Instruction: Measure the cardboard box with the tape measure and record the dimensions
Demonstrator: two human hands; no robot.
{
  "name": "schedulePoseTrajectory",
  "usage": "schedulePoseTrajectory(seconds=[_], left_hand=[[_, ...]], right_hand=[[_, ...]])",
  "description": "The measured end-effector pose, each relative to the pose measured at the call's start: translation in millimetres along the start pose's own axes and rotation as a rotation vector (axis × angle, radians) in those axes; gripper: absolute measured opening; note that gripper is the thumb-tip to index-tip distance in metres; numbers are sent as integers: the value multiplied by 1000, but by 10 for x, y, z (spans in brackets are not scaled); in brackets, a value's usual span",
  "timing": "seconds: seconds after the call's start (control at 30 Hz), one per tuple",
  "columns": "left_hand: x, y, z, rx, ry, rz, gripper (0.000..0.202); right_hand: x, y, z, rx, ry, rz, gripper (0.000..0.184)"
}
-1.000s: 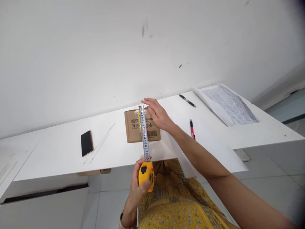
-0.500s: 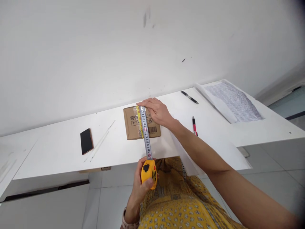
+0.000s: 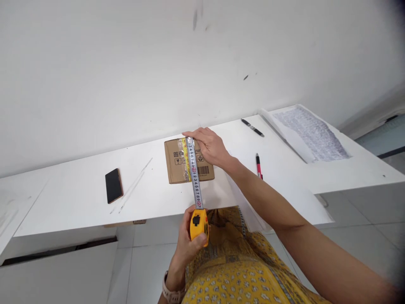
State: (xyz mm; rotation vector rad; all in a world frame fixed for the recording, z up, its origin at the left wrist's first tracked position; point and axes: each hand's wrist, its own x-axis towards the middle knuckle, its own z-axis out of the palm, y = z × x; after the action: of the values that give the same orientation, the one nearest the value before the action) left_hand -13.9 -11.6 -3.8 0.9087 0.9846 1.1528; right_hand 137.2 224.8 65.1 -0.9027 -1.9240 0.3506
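A small brown cardboard box (image 3: 175, 171) lies on the white desk, with clear and yellow packing tape across its top. My left hand (image 3: 185, 242) is closed around the yellow case of a tape measure (image 3: 198, 226) in front of the desk's near edge. The silver blade (image 3: 195, 181) runs out from the case over the box to its far edge, beside the packing tape. There my right hand (image 3: 210, 145) holds the blade's end with its fingertips, the palm over the box's right side. The blade's very tip is hidden by the fingers.
A phone (image 3: 114, 185) lies left of the box. To the right are a black pen (image 3: 252, 127), a red and black pen (image 3: 258, 165), a blank white sheet (image 3: 284, 194) and a handwritten page (image 3: 313, 131). The wall (image 3: 126, 76) rises directly behind the desk (image 3: 72, 198).
The view has shifted very slightly. Both hands keep their grip on the tape measure, and its blade still lies across the box, with the case a touch nearer the desk edge.
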Motion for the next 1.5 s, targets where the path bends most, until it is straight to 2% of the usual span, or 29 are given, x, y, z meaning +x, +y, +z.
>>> schedulePoseTrajectory(seconds=[0.1,0.23,0.33,0.43,0.47,0.53,0.6,0.67,0.8,0.87,0.93,1.0,1.03,1.1,1.2,1.27,1.33,1.43,1.5], left_hand=[[-207,149,-58,-105,-16,33,74],[-389,368,-126,-51,46,253,80],[-333,440,-58,49,59,207,75],[-228,370,35,145,-24,96,73],[-200,322,53,192,-57,81,73],[-155,218,73,305,-113,84,72],[-112,143,97,422,-164,99,69],[-54,130,159,540,-226,87,70],[113,243,388,735,-424,81,75],[193,275,502,788,-492,100,75],[251,246,582,812,-490,82,80],[289,170,626,802,-422,30,91],[305,127,635,787,-373,6,96],[335,57,632,744,-287,-13,100],[395,34,574,692,-217,18,97],[460,70,500,704,-177,51,92],[564,127,410,745,-131,85,87],[827,213,291,805,-54,155,82],[1065,256,265,832,-6,222,81]], right_hand=[[-66,-59,-8,30,69,-24,42],[-288,-225,60,-32,105,-191,30],[-504,-335,129,-77,94,-297,25],[-699,-377,50,-9,39,-312,29],[-757,-373,-28,44,19,-253,32],[-869,-345,-258,178,42,-2,41],[-978,-296,-547,327,152,309,51],[-1081,-243,-837,452,242,495,57],[-1256,-175,-1263,585,389,612,49],[-1334,-167,-1369,628,485,650,45],[-1419,-186,-1397,648,514,678,46],[-1514,-238,-1345,638,435,689,48],[-1564,-275,-1293,612,353,683,49],[-1654,-357,-1167,493,115,629,50],[-1736,-418,-1025,202,-267,483,52],[-1740,-356,-1020,39,-410,451,54],[-1698,-196,-1080,-93,-399,519,54],[-1554,181,-1193,-315,-205,719,45],[-1433,449,-1210,-441,-155,821,36]])
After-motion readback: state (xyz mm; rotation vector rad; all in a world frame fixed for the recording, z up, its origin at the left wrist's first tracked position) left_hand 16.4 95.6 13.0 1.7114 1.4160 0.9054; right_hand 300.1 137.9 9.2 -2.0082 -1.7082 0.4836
